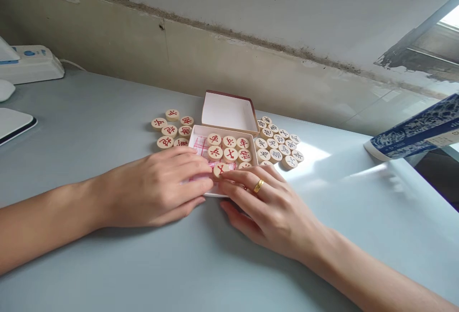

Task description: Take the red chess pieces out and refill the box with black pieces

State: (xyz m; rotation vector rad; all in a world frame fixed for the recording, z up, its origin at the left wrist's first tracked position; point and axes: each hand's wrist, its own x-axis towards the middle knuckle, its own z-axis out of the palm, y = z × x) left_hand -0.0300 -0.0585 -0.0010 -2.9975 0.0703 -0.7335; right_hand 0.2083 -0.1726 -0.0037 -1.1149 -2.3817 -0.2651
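A white cardboard box [255, 152] stands before me with its dark-red-edged lid [228, 111] behind it. Inside are several round wooden Chinese chess pieces with red characters, in rows on a folded red-lined paper [201, 147]. My left hand [161, 185] lies with fingers stretched over the box's left front side, their tips close to a red piece [220, 170]. At that piece's front right edge are the fingertips of my right hand [263, 199], which wears a gold ring. Its thumb is spread apart, outside the box. My fingers hide part of the box's front.
Loose red pieces [169, 131] sit left of the box, black-lettered pieces [276, 142] to its right. A blue patterned carton [412, 133] leans at the table's right edge. A white device [38, 66] stands far left, and the wall runs behind the table [186, 264].
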